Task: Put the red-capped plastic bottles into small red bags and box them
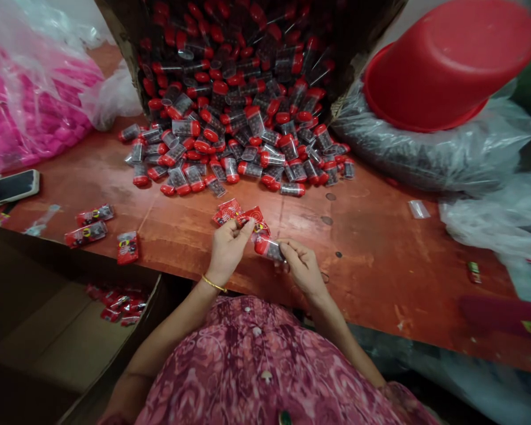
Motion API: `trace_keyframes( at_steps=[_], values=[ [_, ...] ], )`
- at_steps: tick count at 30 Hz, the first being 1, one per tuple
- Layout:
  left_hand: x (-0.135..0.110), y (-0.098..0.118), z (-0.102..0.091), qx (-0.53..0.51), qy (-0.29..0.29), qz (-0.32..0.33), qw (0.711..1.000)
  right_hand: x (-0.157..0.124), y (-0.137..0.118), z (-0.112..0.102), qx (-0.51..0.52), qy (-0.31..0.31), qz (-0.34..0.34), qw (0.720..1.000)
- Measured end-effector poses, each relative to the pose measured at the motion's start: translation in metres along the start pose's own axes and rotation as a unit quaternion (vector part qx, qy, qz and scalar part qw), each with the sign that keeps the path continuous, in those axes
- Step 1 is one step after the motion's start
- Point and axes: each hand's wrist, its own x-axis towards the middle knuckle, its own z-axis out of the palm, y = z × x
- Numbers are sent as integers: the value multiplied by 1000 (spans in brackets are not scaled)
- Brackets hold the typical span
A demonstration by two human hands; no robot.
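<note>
In the head view, my left hand (230, 245) pinches a red printed wrapper (253, 217) near the table's front edge. My right hand (303, 265) grips a small clear tube (272, 250) with a red cap and dark contents. The tube's capped end points left and meets the lower side of the wrapper; whether it is inside cannot be made out. Another red wrapper (227, 211) lies just beyond my left fingers. Farther back, a large heap of similar red-capped tubes (248, 141) spills from a cardboard box (123, 41) onto the reddish table (181, 236).
Several wrapped tubes (86, 233) lie at left by a phone (11, 188). Below, an open carton (39, 354) holds more red packs (119, 304). Pink pieces fill a plastic bag (35, 106) at far left. A red bucket (451, 59) rests on a filled bag (425, 153) at right.
</note>
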Motion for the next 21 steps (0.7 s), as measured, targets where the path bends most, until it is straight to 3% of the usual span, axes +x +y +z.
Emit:
trace_keyframes(
  at_steps=[3,9,15,21],
  values=[
    [-2,3,4,-35,2,-29,999,-1,3,0,-3,5,-12,1000],
    [-3,4,9,-111,3,-75,991,-6,8,2,-126,87,-186,971],
    [-6,8,11,-105,-12,-88,990,-5,12,9,-99,65,-167,979],
    [-11,-1,17,-87,0,-91,992,-7,16,16,-45,103,-107,988]
  ],
)
